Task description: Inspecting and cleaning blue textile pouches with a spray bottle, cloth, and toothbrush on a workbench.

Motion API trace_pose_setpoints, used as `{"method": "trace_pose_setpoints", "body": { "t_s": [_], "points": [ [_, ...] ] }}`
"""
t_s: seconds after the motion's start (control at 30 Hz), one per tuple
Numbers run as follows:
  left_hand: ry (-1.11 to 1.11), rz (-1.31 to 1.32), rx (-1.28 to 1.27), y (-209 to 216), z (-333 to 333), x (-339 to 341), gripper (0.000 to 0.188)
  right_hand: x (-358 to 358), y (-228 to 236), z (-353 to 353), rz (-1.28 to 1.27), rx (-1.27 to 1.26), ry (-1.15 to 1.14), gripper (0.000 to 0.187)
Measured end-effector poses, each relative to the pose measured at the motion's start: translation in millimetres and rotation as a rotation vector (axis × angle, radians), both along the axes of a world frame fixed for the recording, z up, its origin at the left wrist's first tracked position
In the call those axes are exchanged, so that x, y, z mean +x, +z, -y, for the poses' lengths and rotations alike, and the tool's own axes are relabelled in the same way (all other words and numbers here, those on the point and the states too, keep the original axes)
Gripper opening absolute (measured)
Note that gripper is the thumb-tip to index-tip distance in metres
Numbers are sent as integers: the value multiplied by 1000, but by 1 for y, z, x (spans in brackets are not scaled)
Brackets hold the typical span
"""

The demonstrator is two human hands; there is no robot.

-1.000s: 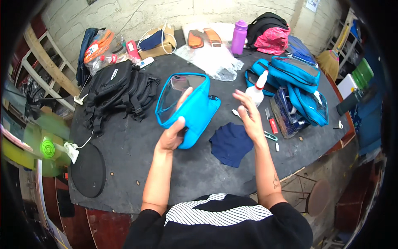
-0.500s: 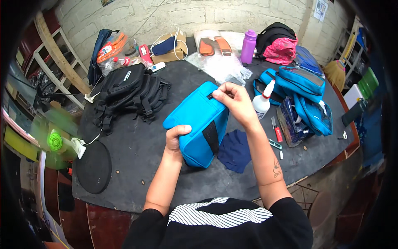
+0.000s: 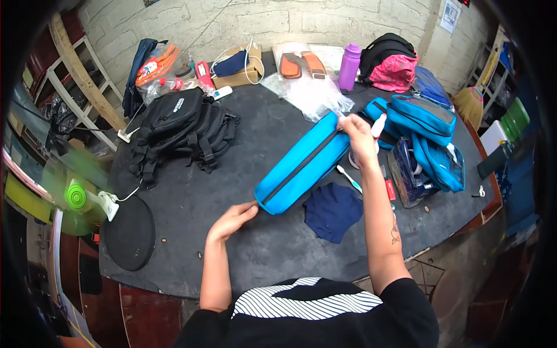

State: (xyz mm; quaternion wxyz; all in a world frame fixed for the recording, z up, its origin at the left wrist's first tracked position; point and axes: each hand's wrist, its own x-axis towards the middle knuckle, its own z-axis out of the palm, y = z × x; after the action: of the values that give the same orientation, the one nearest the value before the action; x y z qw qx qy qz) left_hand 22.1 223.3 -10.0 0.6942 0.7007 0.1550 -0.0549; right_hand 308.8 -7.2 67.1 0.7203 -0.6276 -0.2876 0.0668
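We stand at a dark counter (image 3: 180, 226) facing a pale wall (image 3: 278, 20), a black bag (image 3: 185, 124) beyond and left of our left grip (image 3: 230, 222), blue bags (image 3: 423, 119) right of our right grip (image 3: 360, 138). Both forearms (image 3: 380, 226) reach forward, the right farther. The right grip is closed on the far end of the pouch (image 3: 304, 162), which slants between both grips. The left's fingers stretch to its near end; we cannot tell whether they pinch.

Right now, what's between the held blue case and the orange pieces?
In the head view, crumpled clear plastic spreads between the orange pieces and the upper end of the blue case, which the right hand grips.
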Motion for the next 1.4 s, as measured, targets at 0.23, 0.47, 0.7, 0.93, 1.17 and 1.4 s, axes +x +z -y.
{"method": "trace_pose_setpoints", "body": {
  "t_s": [0.23, 0.47, 0.7, 0.93, 1.17, 1.4],
  "points": [
    [497, 517, 517, 47, 21, 40, 31, -15, -19, -22, 14, -190, 77, 18],
    [141, 492, 494, 62, 51, 56, 45, -31, 20, -18, 138, -20, 97, 15],
    [177, 750, 339, 63, 44, 71, 46, -98, 75, -26, 918, -99, -110, 16],
    [402, 698, 57, 102, 61, 67, 28, -177, 50, -44, 1067, -164, -51, 22],
    [240, 829, 431, 95, 49, 44, 29, -48, 75, -36, 305, -207, -142, 22],
    [325, 599, 509, 131, 38, 49, 37, -91, 72, -82, 507, -88, -33, 24]
  ]
}}
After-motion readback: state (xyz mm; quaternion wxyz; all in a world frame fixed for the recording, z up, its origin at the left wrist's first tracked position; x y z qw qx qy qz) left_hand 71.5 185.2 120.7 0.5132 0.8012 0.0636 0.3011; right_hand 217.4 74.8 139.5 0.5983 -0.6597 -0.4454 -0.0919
